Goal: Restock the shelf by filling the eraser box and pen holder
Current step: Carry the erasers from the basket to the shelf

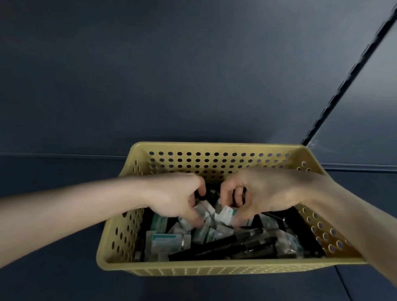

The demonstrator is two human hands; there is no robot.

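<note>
I judge that I am at the very beginning of the restock: neither the eraser box nor the pen holder shows anywhere in my view, so nothing can be counted as filled, and all the stock I can see sits in the yellow basket (pixel 224 269) in front of me. Both my hands are down inside it. My left hand (pixel 177 198) has its fingers curled in and its thumb closed against a small clump of wrapped erasers (pixel 210 228), and my right hand (pixel 264 192) mirrors it, fingers hooked and thumb pressed onto the same heap from the other side; how many pieces each hand really has is blurred, so I cannot say. What is left, as I see it, is nearly everything: lifting the erasers out, carrying them to their box, then coming back for the pens (pixel 225 244). The basket is hard moulded plastic, rectangular with flared walls, punched through with rows of round holes and finished with a rolled rim. The erasers are small blocks in glossy white and green wrappers, tumbled loosely at all angles. The pens are slim, black and smooth, lying flat along the near side under and beside the erasers. The basket rests on a matt, dark blue-grey panelled surface (pixel 141 83) crossed by a slotted seam (pixel 351 69).
</note>
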